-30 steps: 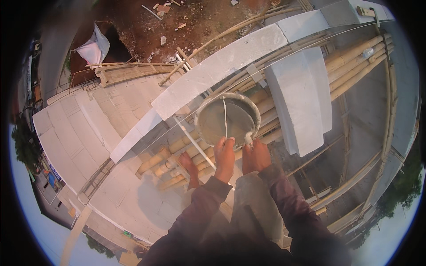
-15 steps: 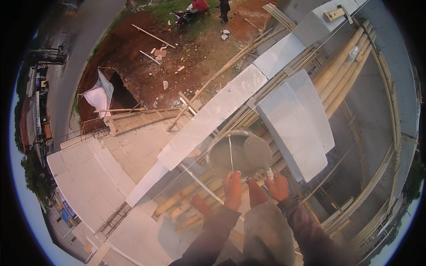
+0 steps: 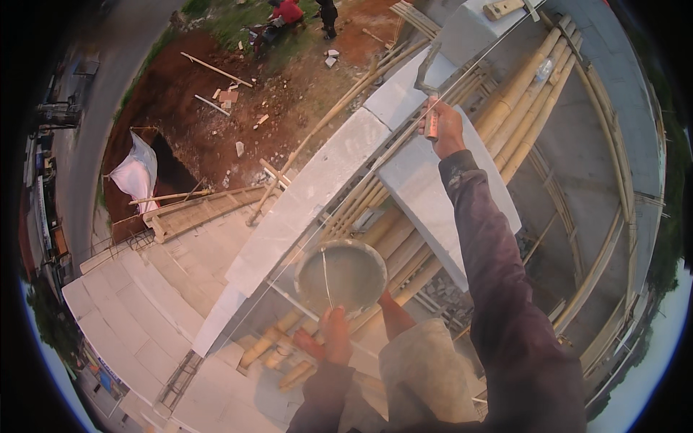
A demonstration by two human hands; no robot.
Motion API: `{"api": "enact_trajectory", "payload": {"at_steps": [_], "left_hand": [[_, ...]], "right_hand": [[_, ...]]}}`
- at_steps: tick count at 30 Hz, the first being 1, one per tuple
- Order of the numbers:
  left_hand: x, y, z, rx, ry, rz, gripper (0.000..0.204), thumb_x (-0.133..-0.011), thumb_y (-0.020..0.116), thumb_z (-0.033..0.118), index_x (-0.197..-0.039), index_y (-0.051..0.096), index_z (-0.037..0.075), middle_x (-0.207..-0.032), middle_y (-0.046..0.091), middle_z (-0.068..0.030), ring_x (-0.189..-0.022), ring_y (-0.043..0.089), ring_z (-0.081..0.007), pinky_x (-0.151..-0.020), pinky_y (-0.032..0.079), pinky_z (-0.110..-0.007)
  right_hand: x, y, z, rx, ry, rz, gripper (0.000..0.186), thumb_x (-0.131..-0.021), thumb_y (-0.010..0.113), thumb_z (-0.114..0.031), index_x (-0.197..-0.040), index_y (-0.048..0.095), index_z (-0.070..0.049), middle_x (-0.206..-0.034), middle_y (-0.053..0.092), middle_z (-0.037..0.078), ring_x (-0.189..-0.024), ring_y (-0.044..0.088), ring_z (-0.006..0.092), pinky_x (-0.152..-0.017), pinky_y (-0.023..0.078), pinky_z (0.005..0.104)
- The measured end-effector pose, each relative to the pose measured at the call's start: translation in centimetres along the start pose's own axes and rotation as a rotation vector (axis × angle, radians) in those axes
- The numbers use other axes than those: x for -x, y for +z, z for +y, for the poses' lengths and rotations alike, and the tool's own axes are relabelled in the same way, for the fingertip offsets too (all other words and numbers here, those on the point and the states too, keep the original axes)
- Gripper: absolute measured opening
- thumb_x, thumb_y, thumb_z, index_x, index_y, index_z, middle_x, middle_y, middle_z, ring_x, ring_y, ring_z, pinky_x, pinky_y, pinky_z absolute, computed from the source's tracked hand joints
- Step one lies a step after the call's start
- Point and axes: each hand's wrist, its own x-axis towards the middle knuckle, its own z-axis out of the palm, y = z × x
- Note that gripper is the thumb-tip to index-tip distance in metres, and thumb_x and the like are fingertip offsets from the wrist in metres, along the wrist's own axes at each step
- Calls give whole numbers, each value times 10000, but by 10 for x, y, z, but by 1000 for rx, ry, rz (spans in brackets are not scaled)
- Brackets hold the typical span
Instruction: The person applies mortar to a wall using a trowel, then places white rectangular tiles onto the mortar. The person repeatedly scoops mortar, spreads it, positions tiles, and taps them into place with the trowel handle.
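Observation:
My left hand (image 3: 335, 336) is closed on the pale handle (image 3: 326, 278) of a round bucket (image 3: 381, 268) with grey wet mix inside. The bucket hangs tilted over bamboo poles, beside the low wall of pale blocks (image 3: 310, 198). Stretched far forward, my right hand (image 3: 449, 130) grips a trowel by its orange-brown handle (image 3: 432, 124). The trowel's grey, mix-coated blade (image 3: 427, 68) is seen nearly edge-on over the wall top; whether it touches the block cannot be told. Beneath my right forearm lie loose pale blocks (image 3: 426, 173).
A taut string line (image 3: 393, 162) runs along the wall. Bamboo poles (image 3: 530, 97) lie bundled on the right. A wooden-handled tool (image 3: 503, 9) rests on the wall's far end. Far below are red soil, a pit (image 3: 173, 169), a road and two people near a motorbike (image 3: 266, 32).
My right hand has moved from beside the bucket, forward and up to the wall, with the trowel. The bucket and left hand have shifted left and down in the view.

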Motion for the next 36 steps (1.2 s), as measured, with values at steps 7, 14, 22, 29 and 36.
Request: {"api": "enact_trajectory", "payload": {"at_steps": [7, 14, 22, 29, 36], "left_hand": [[-4, -28, -15, -33, 51, 53, 183, -863, 676, 94, -817, 499, 83, -676, 434, 23, -560, 441, -76, -513, 376, -259], [-5, -64, -25, -55, -28, -32, 221, -944, 599, 250, -804, 548, 85, -715, 432, 53, -645, 394, -68, -578, 318, -269], [1, -92, -29, 64, -13, -95, 126, -912, 624, 153, -867, 506, 150, -750, 450, 54, -581, 420, -57, -504, 336, -238], [6, -119, -26, 69, -101, -78, 106, -925, 624, 170, -868, 542, 136, -766, 444, 66, -656, 441, -31, -577, 360, -217], [5, -131, -27, 39, -1, -66, 146, -919, 648, 195, -875, 572, 78, -919, 465, 2, -804, 478, -102, -648, 414, -281]], "right_hand": [[-28, 32, 44, -81, -50, 132, 253, -983, 583, -294, -929, 570, -47, -720, 559, 59, -523, 555, 184, -456, 453, 355], [65, 63, 102, 53, -41, 202, 238, -980, 591, -249, -875, 516, -48, -653, 527, 59, -468, 527, 173, -405, 431, 347], [139, 82, 140, 100, 78, 148, 278, -997, 600, -244, -859, 467, -43, -647, 541, 72, -452, 529, 173, -395, 411, 338], [190, 111, 192, 238, 8, 139, 266, -974, 593, -230, -933, 483, 9, -648, 540, 75, -459, 523, 176, -408, 437, 354], [238, 132, 223, 192, 71, 127, 249, -971, 599, -234, -968, 512, -1, -681, 546, 67, -507, 527, 154, -424, 415, 340]]}}
